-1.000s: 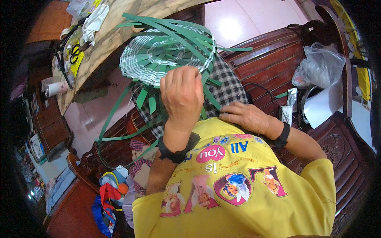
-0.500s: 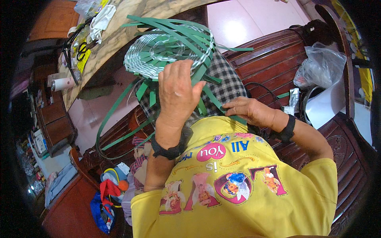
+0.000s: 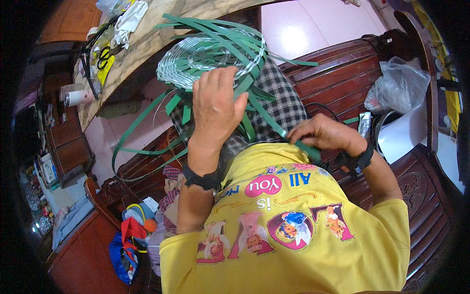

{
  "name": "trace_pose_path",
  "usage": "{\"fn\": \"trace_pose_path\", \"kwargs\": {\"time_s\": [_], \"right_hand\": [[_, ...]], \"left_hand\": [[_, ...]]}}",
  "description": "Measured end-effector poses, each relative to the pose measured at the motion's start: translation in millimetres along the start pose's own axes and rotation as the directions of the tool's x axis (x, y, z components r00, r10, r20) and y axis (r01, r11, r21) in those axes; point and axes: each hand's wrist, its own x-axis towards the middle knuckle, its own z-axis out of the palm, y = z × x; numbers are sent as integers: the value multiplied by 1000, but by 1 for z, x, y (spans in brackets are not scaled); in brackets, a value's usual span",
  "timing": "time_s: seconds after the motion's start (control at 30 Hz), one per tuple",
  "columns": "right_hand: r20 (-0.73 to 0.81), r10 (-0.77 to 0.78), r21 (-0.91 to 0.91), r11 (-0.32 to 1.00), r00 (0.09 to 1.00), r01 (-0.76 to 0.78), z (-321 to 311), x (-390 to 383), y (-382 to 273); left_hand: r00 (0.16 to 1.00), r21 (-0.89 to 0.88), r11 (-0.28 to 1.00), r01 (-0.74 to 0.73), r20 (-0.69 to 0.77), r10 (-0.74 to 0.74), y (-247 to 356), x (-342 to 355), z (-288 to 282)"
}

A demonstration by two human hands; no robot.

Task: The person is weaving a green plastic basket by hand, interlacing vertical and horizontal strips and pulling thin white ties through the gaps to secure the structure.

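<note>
A round basket of white-and-green weave rests on my lap, tilted, with loose green strips fanning out of it. My left hand is at its near rim, back of the hand up. Its fingers bend over the rim, hiding part of the weave, and the thumb stands apart. One flat green strip runs from the basket down to my right hand, which pinches it beside my waist. The strip's end bunches dark below those fingers. Another long green strip loops out to the left.
A marble-topped table at the far left carries black scissors, a white cloth and a pink-white cup. On the dark wooden bench to the right lies a clear plastic bag. Colourful cloth items lie at the left.
My right hand has moved slightly right and up, its fingers closing more around the strip, which bunches below it. The left hand stays at the rim. The looped strip on the left has shifted.
</note>
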Motion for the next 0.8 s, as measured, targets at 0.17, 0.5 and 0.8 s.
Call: {"fn": "trace_pose_path", "kwargs": {"time_s": [0.17,0.5,0.8], "right_hand": [[-62,-56,-11,998,997,55,39,8,-6],[-307,260,667,745,916,12,-7,-18,8],[-396,276,536,844,876,-23,-5,29,-68]], "left_hand": [[999,46,998,-33,-3,33,4,3,4],[995,4,999,-33,-94,33,-11,2,5],[992,0,999,-53,-114,53,34,-7,-1]]}}
